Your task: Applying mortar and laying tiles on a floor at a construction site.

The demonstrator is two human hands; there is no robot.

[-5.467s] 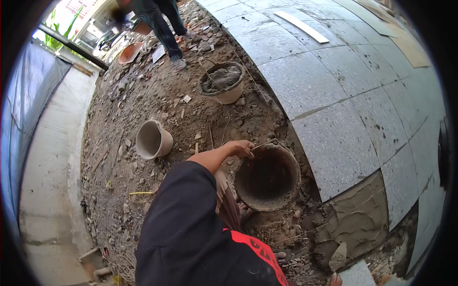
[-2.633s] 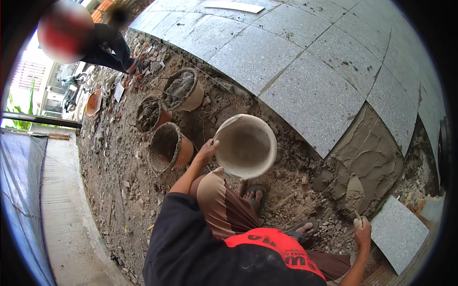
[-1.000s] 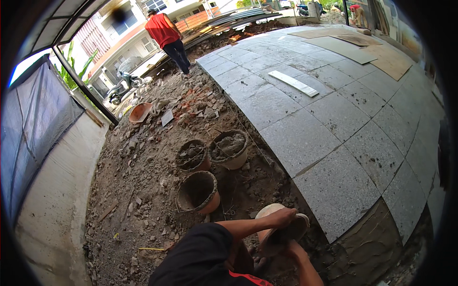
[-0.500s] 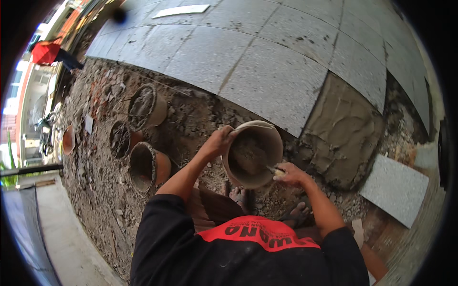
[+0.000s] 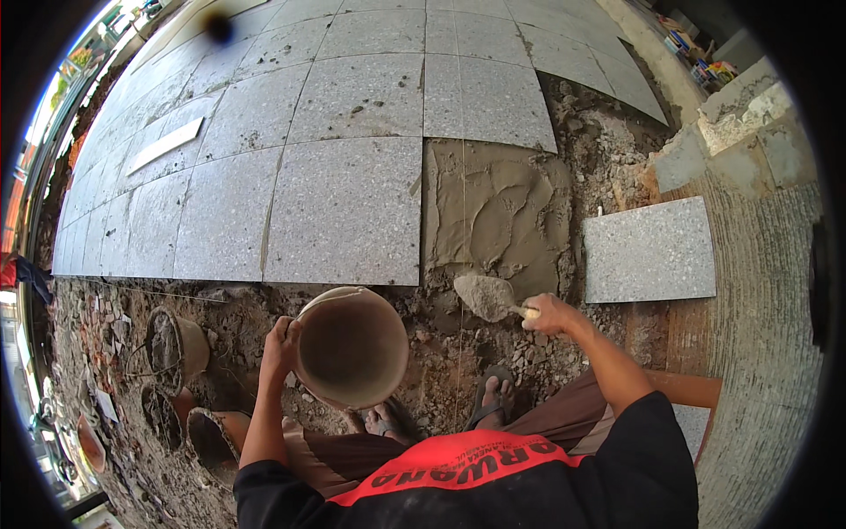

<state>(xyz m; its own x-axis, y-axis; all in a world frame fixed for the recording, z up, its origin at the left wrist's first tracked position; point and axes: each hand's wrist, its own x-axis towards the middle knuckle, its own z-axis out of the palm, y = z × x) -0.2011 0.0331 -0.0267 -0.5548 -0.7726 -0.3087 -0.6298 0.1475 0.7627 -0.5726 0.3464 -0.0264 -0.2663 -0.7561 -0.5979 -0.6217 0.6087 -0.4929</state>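
Your shirt [image 5: 546, 502] is showing black with a bright red, dark-lettered panel [image 5: 467, 441], your trousers [image 5: 568, 412] brown. Your bucket [image 5: 352, 348] is looking dull beige, while your trowel [image 5: 515, 309] is combining a pale yellowish handle [image 5: 530, 314] with a sandy grey load [image 5: 482, 296]. The tiles [image 5: 344, 212] are displaying light grey with pale and dark speckles, the mortar [image 5: 511, 212] swirled grey-brown, the concrete strip [image 5: 758, 353] grey ribbing.

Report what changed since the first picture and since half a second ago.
Since the first picture, the left hand has let go of the mud-crusted bucket and taken the pale bucket by its rim. Since half a second ago, the right hand has brought the trowel out of the pale bucket to the right, with grey material on its blade. The left hand's grip, mortar bed and loose tile stayed the same.
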